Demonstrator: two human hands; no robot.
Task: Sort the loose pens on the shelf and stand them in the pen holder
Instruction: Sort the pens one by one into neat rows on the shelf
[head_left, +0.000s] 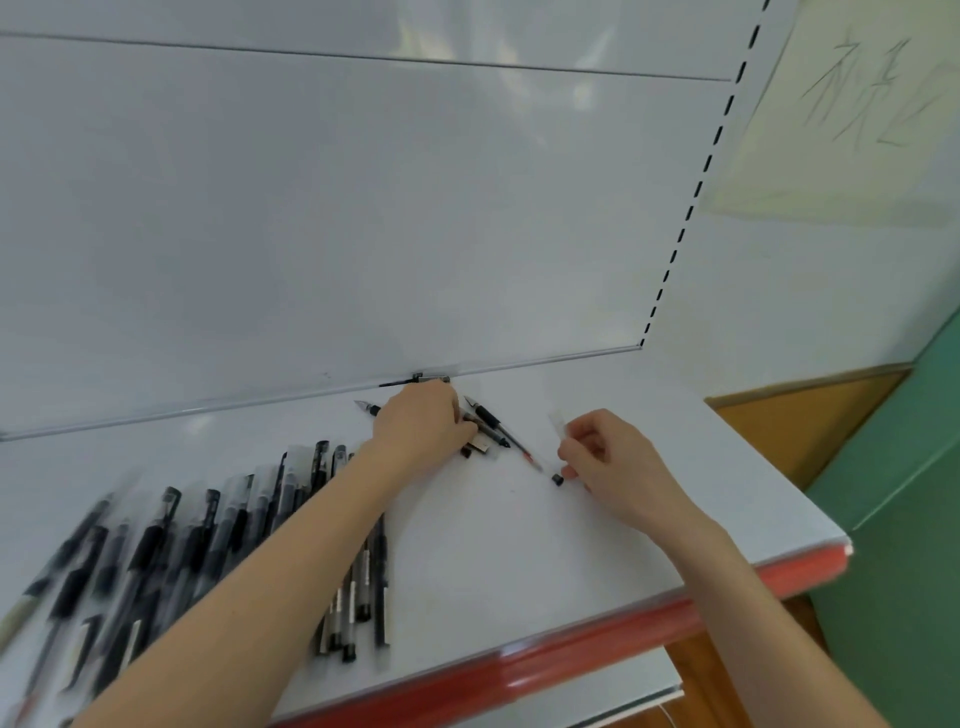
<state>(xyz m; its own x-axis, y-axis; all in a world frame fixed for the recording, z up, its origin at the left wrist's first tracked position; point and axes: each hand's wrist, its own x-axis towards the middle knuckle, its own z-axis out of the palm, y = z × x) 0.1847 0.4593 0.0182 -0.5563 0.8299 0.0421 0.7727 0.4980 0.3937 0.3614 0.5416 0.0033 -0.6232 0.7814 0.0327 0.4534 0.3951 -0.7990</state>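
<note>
Several black-and-clear pens (171, 540) lie in a rough row on the left half of the white shelf (519, 561). My left hand (421, 428) reaches over them and grips a small bunch of pens (480, 444) near the back wall. One uncapped pen (498, 423) lies just right of that hand, its tip toward the back. My right hand (608, 457) pinches a clear pen (560, 423) with a dark end (557, 479), held a little above the shelf. No pen holder is in view.
The shelf has a red front edge (571, 649) and a white back panel (337, 208) with a slotted upright (691, 208). A dark pen (415, 379) lies in the seam at the back. A lower shelf (623, 696) shows beneath.
</note>
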